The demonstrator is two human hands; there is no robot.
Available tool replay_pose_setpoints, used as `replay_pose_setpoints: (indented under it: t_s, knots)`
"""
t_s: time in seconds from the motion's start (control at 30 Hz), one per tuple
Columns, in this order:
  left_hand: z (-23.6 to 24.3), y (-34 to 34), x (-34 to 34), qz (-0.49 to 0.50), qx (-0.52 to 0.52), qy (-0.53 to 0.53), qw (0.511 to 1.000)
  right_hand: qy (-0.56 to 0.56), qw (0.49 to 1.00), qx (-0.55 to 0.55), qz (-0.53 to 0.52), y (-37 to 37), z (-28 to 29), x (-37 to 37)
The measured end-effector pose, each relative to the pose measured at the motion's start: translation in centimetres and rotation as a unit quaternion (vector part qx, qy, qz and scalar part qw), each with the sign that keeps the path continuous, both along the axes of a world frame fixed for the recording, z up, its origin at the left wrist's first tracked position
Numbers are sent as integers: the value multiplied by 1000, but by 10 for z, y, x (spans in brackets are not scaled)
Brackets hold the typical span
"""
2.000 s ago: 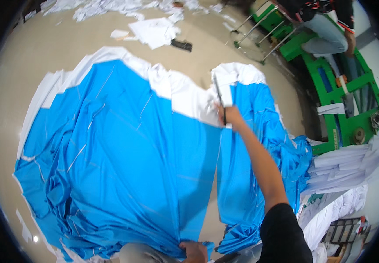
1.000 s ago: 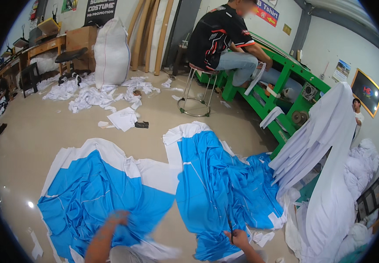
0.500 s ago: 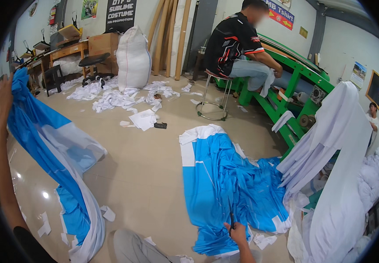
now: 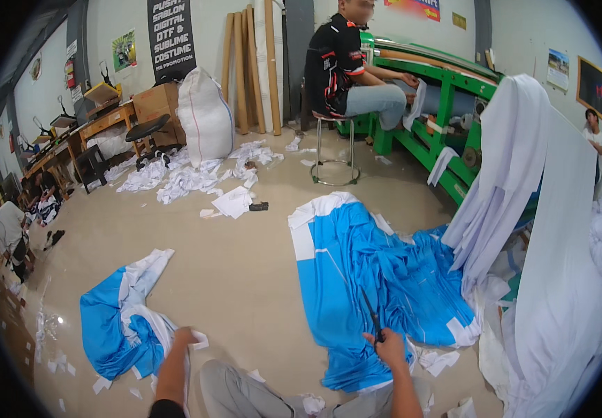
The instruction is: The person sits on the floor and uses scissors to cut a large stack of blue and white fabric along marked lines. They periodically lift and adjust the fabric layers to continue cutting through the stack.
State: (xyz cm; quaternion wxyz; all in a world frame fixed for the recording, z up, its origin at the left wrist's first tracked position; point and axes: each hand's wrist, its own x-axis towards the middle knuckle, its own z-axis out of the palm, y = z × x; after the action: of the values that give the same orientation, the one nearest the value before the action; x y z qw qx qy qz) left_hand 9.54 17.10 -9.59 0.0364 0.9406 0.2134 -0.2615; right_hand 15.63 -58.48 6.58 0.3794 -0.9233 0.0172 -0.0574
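My right hand (image 4: pixel 389 347) is closed round the handles of black scissors (image 4: pixel 372 317), whose blades point away over a crumpled heap of blue and white fabric (image 4: pixel 343 292) on the floor. My left hand (image 4: pixel 185 338) is low at the left, its fingers curled at the white edge of a second blue and white fabric piece (image 4: pixel 105 327). That piece lies bunched on the floor beside my left forearm, which partly hides its edge. A small white scrap (image 4: pixel 202 340) shows just past the left fingertips.
White cloth (image 4: pixel 510 139) drapes down at the right from a green machine (image 4: pixel 447 104). A co-worker (image 4: pixel 336 66) sits there on a metal stool (image 4: pixel 336 150). White scraps (image 4: pixel 189 180) and a large white sack (image 4: pixel 206 115) stand farther back. Other people are at the far left and right.
My left hand has come down from the raised far left toward my knees. The fabric it held up now lies bunched on the floor. The scissors stay in my right hand; the view has shifted left.
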Motion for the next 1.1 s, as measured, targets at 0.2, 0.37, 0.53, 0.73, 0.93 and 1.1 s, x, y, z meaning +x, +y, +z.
replay_pose_setpoints:
  t_s: [0.2, 0.37, 0.53, 0.73, 0.93, 1.1]
  knots:
    - [-16, -430, 112, -264, -190, -227, 918, -51, 987, -1, -155, -114, 32, -84]
    - [11, -616, 61, -301, -189, -175, 918, 56, 954, -16, -295, -215, -46, -217]
    - [6, -651, 78, -336, -198, -317, 865, 195, 908, -224, -295, -260, -135, -337]
    - [-52, -493, 89, -254, -103, -265, 925, 175, 977, -124, 2, -105, -161, -251]
    - [-23, -302, 77, -184, -9, -151, 971, 151, 971, -5, 187, 101, -115, -195]
    - [-21, -183, 87, -243, 71, -153, 955, 170, 972, -18, 158, 107, -135, -175]
